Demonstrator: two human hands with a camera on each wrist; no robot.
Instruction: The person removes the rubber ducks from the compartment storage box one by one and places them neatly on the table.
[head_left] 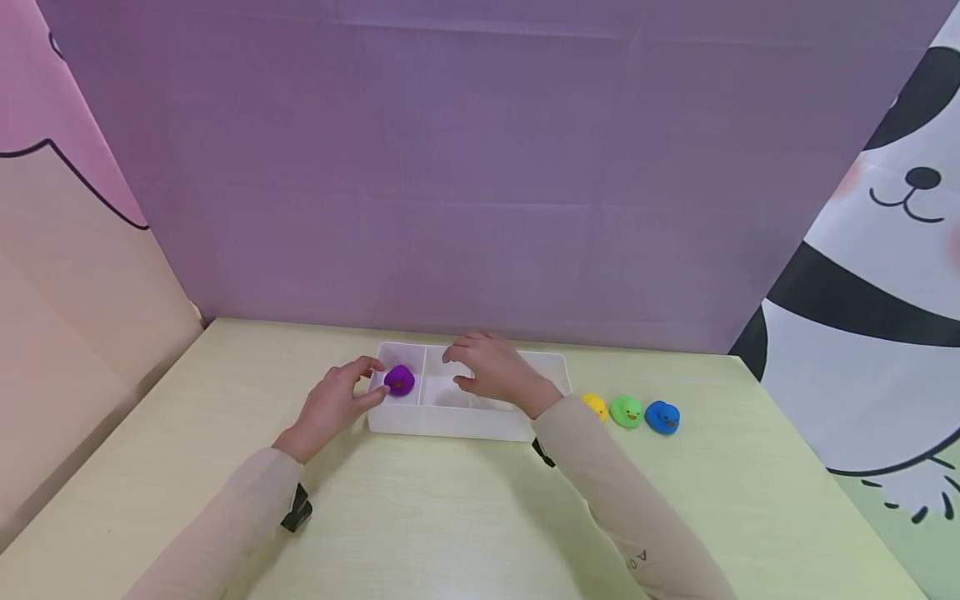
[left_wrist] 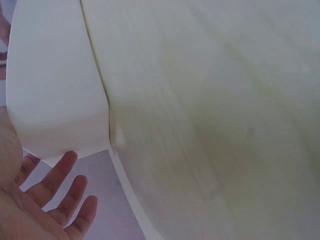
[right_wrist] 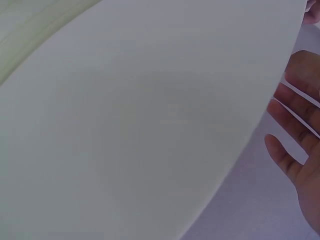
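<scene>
A white divided box point(head_left: 450, 423) lies across the table, with a purple rubber duck point(head_left: 400, 380) in its left compartment. My left hand point(head_left: 333, 408) is at the box's left end, thumb and fingers spread, with the thumb tip close to the duck; whether it touches cannot be told. In the left wrist view several fingers point(left_wrist: 52, 182) extend loosely beside the box's end wall. Over the middle and right part of the box hovers my right hand point(head_left: 497, 371), its fingers loosely bent and holding nothing visible. It hides part of the compartments. The right wrist view shows its fingers point(right_wrist: 295, 120) apart, beyond the box wall.
To the right of the box stand a yellow duck point(head_left: 595, 407), partly hidden by the right sleeve, a green duck point(head_left: 626, 412) and a blue duck point(head_left: 663, 417). A purple cloth backdrop point(head_left: 480, 167) rises behind the table point(head_left: 420, 517).
</scene>
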